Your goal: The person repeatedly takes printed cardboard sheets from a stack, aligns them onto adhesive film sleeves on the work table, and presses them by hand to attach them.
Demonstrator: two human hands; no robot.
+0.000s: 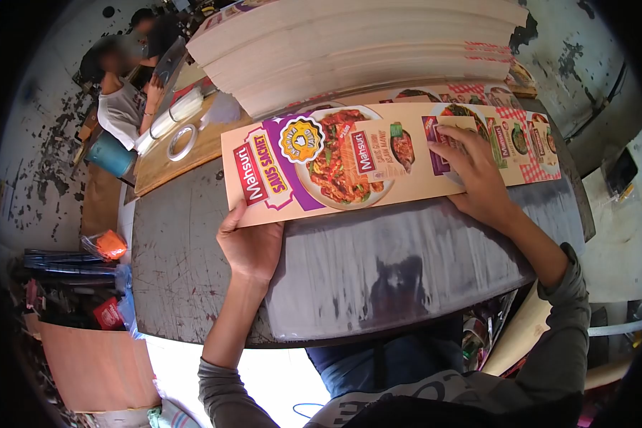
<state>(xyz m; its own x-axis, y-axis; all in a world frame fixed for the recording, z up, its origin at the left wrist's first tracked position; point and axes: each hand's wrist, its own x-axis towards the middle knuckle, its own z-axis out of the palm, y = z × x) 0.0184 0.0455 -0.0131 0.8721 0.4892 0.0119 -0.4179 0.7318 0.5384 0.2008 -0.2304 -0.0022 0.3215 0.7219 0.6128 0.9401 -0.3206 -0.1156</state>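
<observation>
A long printed cardboard panel (421, 185) with Mahsuri sauce pictures lies across the middle of the head view, above the near part of the worktable. My left hand (253, 246) holds its lower left corner, the thumb on the printed face and the other fingers hidden underneath. Toward the panel's right part, my right hand (485, 182) grips the near edge, with fingers lying on the printed face and the thumb low at the edge. Just behind it are more printed panels (399, 95), partly covered.
A tall stack of pale sheets (357, 46) stands behind. On a wooden board (157, 171) at the left lie a tape roll (182, 143) and a clear plastic bundle (171, 120). A smooth grey sheet (335, 285) covers the near worktable (185, 264). Two people (121, 107) are at the far left.
</observation>
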